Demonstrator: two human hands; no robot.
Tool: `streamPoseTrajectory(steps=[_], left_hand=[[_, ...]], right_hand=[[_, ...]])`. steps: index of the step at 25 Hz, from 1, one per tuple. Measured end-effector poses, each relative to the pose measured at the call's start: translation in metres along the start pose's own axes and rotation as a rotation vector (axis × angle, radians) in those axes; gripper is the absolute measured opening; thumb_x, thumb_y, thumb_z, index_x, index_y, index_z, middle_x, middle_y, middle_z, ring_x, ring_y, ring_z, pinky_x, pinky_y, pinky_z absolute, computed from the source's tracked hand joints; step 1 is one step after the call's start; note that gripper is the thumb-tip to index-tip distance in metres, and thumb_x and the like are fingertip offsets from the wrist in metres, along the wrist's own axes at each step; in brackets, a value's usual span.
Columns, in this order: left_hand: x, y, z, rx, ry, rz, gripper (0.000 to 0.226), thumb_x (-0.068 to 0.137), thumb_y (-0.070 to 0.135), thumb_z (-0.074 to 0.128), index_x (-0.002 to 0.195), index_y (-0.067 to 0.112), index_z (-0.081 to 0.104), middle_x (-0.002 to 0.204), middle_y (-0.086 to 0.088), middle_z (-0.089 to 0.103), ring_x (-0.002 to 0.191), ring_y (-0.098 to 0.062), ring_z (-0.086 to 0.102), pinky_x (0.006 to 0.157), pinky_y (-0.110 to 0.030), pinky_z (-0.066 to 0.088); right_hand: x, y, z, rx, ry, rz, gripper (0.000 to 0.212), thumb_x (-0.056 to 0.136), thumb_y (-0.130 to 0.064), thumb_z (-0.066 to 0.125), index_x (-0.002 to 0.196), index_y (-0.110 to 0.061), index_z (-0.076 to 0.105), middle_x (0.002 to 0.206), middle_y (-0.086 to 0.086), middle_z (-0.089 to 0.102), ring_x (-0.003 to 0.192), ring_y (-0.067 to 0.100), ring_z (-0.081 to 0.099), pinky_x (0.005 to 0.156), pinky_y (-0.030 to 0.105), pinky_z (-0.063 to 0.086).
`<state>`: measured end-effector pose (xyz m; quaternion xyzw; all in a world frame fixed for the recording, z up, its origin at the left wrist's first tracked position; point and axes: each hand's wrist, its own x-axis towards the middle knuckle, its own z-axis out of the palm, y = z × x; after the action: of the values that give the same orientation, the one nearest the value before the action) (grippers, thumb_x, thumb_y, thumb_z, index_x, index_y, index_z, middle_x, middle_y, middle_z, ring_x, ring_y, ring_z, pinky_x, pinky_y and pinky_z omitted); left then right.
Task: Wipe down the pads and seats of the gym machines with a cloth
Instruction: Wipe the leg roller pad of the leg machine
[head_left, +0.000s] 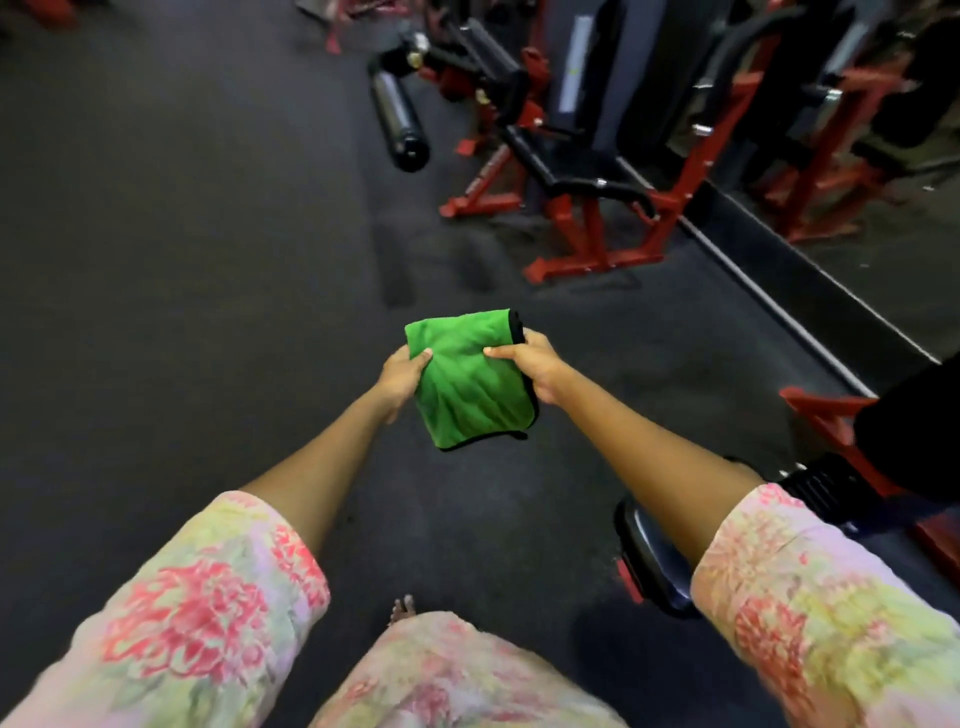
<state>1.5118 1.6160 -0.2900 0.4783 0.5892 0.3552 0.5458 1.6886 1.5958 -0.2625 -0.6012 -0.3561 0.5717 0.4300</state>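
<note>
Floor (182, 234) of dark rubber matting fills the left half of the view and runs under everything else. Left hand (402, 375) grips the left edge of a folded green microfiber cloth (467, 379), thumb pressed flat on its top face and fingers tucked beneath. The cloth, trimmed with a black hem, is held in the air above the floor, touching no machine. Right hand (530, 366) clamps the cloth's right edge the same way, thumb on top, fingers curled under. Both forearms reach forward from floral sleeves (208, 597) in pink, red and pale green, and fabric of the same print shows at the bottom edge.

Beyond the cloth, a black roller pad (397, 119) hangs out from a red-framed machine (587, 228) whose black seat pad (576, 161) lies near the far right of the floor. A pale strip on that machine's upright may be a label, but it is too blurred to read. Right of it, a mirror wall (857, 182) repeats the red frames. Near the right forearm, just beneath it in the view, sits a black padded seat (649, 566) with a red bracket, part of another red machine at the right edge. No brand or writing is legible anywhere.
</note>
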Motion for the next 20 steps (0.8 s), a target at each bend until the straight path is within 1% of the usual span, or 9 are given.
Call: streamPoseTrajectory(steps=[2,5,7,9,12,14,16,18,20], left_hand=[[-0.004,-0.007,-0.041,0.009,0.108,0.031,0.031,0.099,0.015,0.043,0.128,0.007,0.052,0.126,-0.009,0.057,0.111,-0.019,0.055,0.084,-0.024,0.043],[-0.010,-0.013,-0.102,-0.007,0.254,0.052,0.031,0.099,0.016,0.044,0.128,0.008,0.052,0.126,-0.010,0.058,0.104,-0.015,0.054,0.083,-0.024,0.042],[-0.009,-0.016,-0.147,-0.032,0.367,0.060,0.031,0.099,0.016,0.044,0.128,0.007,0.052,0.125,-0.009,0.057,0.102,-0.014,0.053,0.082,-0.024,0.042],[-0.002,-0.018,-0.191,-0.050,0.450,0.050,0.031,0.099,0.016,0.044,0.128,0.006,0.052,0.124,-0.008,0.057,0.103,-0.015,0.054,0.081,-0.024,0.042],[0.023,-0.015,-0.245,-0.046,0.523,0.046,0.031,0.099,0.016,0.045,0.126,0.005,0.052,0.124,-0.011,0.058,0.110,-0.023,0.056,0.083,-0.025,0.043],[0.044,-0.007,-0.273,-0.027,0.547,0.059,0.031,0.099,0.015,0.044,0.126,0.004,0.052,0.120,-0.010,0.057,0.104,-0.021,0.055,0.081,-0.024,0.041],[0.069,0.001,-0.294,-0.028,0.564,0.085,0.030,0.100,0.015,0.043,0.126,0.003,0.052,0.114,-0.007,0.057,0.102,-0.018,0.053,0.076,-0.019,0.040],[0.094,0.007,-0.310,-0.044,0.579,0.097,0.030,0.100,0.017,0.041,0.124,0.003,0.052,0.109,-0.004,0.055,0.100,-0.016,0.051,0.071,-0.018,0.038],[0.119,0.011,-0.322,-0.066,0.581,0.095,0.030,0.101,0.020,0.040,0.122,0.003,0.054,0.107,-0.003,0.055,0.099,-0.016,0.051,0.075,-0.021,0.039]], right_hand=[[0.013,-0.001,0.041,-0.004,-0.102,0.008,0.033,0.078,0.004,0.068,0.109,-0.005,0.061,0.113,0.015,0.065,0.085,0.021,0.064,0.069,0.031,0.054],[0.032,-0.005,0.105,-0.028,-0.230,0.009,0.031,0.080,0.003,0.067,0.109,-0.005,0.060,0.114,0.016,0.064,0.080,0.017,0.063,0.062,0.026,0.052],[0.047,-0.012,0.154,-0.072,-0.321,0.005,0.033,0.080,0.002,0.068,0.111,-0.005,0.059,0.114,0.013,0.064,0.085,0.017,0.062,0.063,0.025,0.051],[0.063,-0.022,0.202,-0.122,-0.397,-0.004,0.035,0.079,0.000,0.069,0.112,-0.007,0.059,0.112,0.009,0.064,0.089,0.018,0.061,0.070,0.028,0.050],[0.092,-0.037,0.259,-0.160,-0.451,-0.017,0.032,0.078,-0.001,0.071,0.106,-0.011,0.060,0.112,0.010,0.065,0.092,0.019,0.061,0.078,0.032,0.049],[0.116,-0.048,0.290,-0.190,-0.461,-0.036,0.032,0.076,-0.002,0.073,0.103,-0.012,0.060,0.112,0.009,0.065,0.096,0.020,0.062,0.083,0.033,0.049],[0.142,-0.061,0.312,-0.203,-0.462,-0.044,0.029,0.074,-0.003,0.075,0.097,-0.013,0.062,0.111,0.008,0.066,0.100,0.022,0.062,0.088,0.035,0.050],[0.167,-0.072,0.327,-0.209,-0.474,-0.045,0.025,0.072,-0.005,0.077,0.092,-0.015,0.065,0.106,0.006,0.068,0.101,0.022,0.063,0.088,0.035,0.050],[0.191,-0.080,0.340,-0.206,-0.484,-0.033,0.023,0.071,-0.013,0.079,0.091,-0.016,0.067,0.101,0.003,0.070,0.101,0.021,0.064,0.089,0.034,0.050]])
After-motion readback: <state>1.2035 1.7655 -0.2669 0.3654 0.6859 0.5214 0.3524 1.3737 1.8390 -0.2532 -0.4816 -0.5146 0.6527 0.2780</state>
